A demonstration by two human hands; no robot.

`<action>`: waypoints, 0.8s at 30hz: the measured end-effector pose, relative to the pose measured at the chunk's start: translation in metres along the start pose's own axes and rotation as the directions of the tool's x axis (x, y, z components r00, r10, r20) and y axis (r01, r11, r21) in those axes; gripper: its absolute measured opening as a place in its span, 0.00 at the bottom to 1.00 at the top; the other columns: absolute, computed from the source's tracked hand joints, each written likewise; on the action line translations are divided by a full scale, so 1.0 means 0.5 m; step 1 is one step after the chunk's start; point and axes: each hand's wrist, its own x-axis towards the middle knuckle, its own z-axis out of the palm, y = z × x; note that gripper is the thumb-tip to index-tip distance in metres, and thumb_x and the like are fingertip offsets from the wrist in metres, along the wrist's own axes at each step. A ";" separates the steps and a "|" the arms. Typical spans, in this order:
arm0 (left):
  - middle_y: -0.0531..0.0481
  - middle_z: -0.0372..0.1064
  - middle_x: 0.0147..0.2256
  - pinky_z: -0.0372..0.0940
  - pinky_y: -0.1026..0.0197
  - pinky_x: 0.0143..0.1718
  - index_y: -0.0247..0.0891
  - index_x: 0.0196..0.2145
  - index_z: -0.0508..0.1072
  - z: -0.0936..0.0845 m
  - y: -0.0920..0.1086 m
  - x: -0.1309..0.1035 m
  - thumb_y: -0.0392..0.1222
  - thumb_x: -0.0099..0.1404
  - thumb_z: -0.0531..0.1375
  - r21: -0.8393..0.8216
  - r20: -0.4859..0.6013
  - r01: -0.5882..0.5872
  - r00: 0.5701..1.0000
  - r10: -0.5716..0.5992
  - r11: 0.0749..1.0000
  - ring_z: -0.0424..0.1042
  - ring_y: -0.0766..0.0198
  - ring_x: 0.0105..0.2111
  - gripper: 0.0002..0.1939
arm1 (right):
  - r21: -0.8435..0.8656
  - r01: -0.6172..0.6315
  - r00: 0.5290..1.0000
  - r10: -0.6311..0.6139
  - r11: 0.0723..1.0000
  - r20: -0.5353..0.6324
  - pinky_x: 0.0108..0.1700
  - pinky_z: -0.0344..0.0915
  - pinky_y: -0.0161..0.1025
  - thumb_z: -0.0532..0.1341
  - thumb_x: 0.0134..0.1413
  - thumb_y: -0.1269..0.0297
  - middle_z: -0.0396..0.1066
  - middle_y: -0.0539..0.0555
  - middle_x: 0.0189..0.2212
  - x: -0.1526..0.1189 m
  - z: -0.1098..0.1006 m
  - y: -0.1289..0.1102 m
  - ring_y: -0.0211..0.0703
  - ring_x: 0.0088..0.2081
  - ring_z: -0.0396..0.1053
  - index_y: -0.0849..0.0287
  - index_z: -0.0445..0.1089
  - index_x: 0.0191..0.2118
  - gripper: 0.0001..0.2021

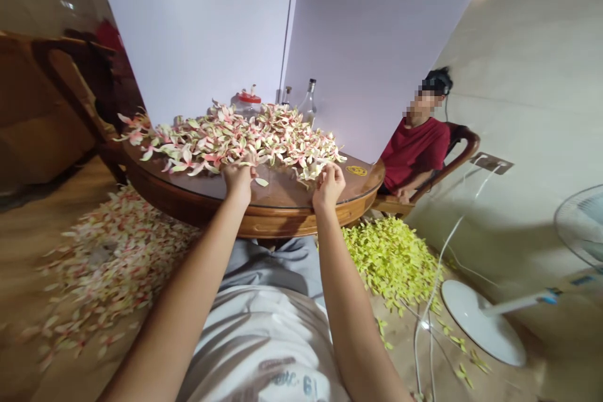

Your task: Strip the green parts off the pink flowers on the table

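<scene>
A heap of pink-and-white artificial flower pieces covers much of the round wooden table. At the near side of this heap, my left hand is closed, with pale petals of a flower piece sticking out between its fingers. One whitish petal shows just right of that hand, above the tabletop. My right hand is pinched shut at the heap's right end, beside more flower pieces. Whatever lies between its fingertips is hidden.
Behind the heap stand a red-lidded jar, a glass bottle and tall white panels. Flower pieces pile on the floor at left, yellow-green ones at right. A fan base, cables and a seated person are rightward.
</scene>
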 end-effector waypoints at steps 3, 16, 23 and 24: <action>0.55 0.59 0.18 0.53 0.69 0.20 0.36 0.22 0.68 0.000 -0.003 -0.012 0.53 0.59 0.65 0.072 0.103 -0.070 0.993 0.063 0.995 0.58 0.72 0.18 0.20 | -0.018 0.032 0.999 -0.032 0.999 -0.016 0.23 0.49 0.34 0.57 0.57 0.40 0.52 0.44 0.25 -0.009 0.006 -0.005 0.34 0.20 0.48 0.53 0.59 0.42 0.21; 0.45 0.77 0.28 0.64 0.64 0.29 0.35 0.31 0.81 0.000 0.008 -0.030 0.56 0.51 0.72 0.206 0.612 -0.244 0.788 0.070 0.948 0.74 0.60 0.27 0.21 | -0.183 0.034 0.794 0.085 0.983 0.601 0.26 0.55 0.34 0.65 0.54 0.45 0.63 0.46 0.19 -0.038 0.026 -0.032 0.35 0.22 0.57 0.58 0.71 0.30 0.19; 0.47 0.77 0.27 0.62 0.64 0.27 0.34 0.32 0.82 -0.002 0.008 -0.029 0.53 0.56 0.69 0.241 0.668 -0.323 0.739 0.085 0.915 0.73 0.61 0.26 0.17 | -0.204 0.039 0.757 0.104 0.978 0.645 0.26 0.53 0.34 0.64 0.56 0.46 0.63 0.46 0.20 -0.033 0.018 -0.034 0.35 0.22 0.56 0.59 0.73 0.33 0.19; 0.47 0.77 0.27 0.62 0.64 0.27 0.34 0.32 0.82 -0.002 0.006 -0.028 0.53 0.57 0.69 0.242 0.666 -0.325 0.741 0.087 0.914 0.73 0.61 0.25 0.16 | -0.202 0.038 0.757 0.103 0.979 0.645 0.26 0.53 0.34 0.64 0.56 0.46 0.63 0.46 0.20 -0.032 0.018 -0.032 0.35 0.22 0.56 0.59 0.73 0.34 0.18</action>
